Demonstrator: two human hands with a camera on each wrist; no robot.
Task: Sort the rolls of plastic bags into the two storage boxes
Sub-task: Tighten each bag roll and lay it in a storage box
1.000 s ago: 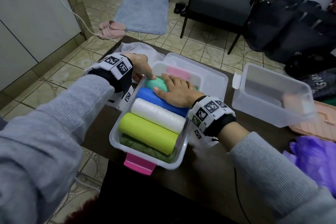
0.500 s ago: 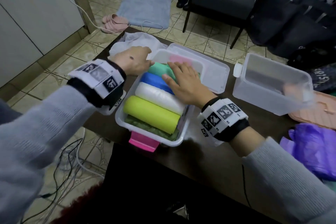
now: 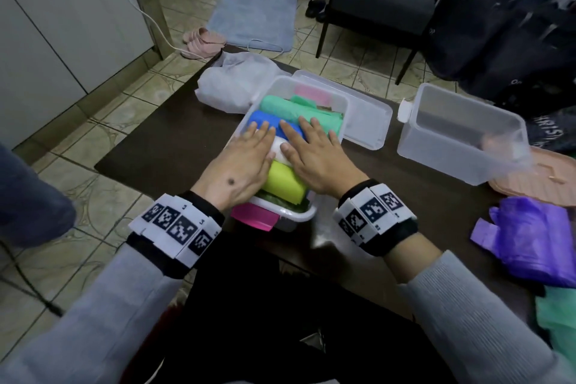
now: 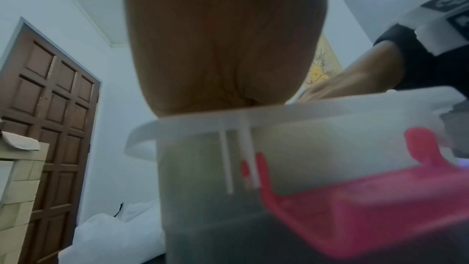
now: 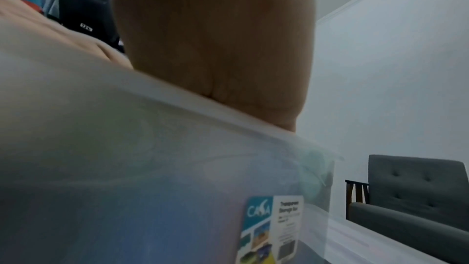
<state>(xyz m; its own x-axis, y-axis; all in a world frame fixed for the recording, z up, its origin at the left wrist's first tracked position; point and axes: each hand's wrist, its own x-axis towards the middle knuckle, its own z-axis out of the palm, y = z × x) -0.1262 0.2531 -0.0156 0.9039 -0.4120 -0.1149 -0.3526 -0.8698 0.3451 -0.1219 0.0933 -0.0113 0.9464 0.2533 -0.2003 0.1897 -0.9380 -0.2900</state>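
Observation:
A clear storage box [image 3: 282, 219] with a pink latch [image 3: 254, 217] stands mid-table, packed with rolls side by side: teal-green [image 3: 280, 107], blue [image 3: 265, 118], white [image 3: 277, 151], yellow-green [image 3: 285, 181], and a dark green one at the near wall. My left hand [image 3: 249, 153] and right hand [image 3: 311, 150] lie flat on the rolls, fingers straight, pressing down. The left wrist view shows my palm [image 4: 223, 47] above the box rim [image 4: 304, 111]. The right wrist view shows my palm [image 5: 215, 37] over the box wall [image 5: 152, 168]. A second clear box [image 3: 461, 137] stands empty at the right.
The first box's lid [image 3: 367, 121] lies behind it. A white bag [image 3: 233, 84] lies at the table's far left. A peach lid [image 3: 536, 181], loose purple bags [image 3: 536, 237] and green bags [image 3: 561, 315] lie at the right. A dark chair [image 3: 383, 0] stands beyond the table.
My left hand left the box's far left rim and came down flat on the rolls. My right hand slid nearer along the rolls, beside the left.

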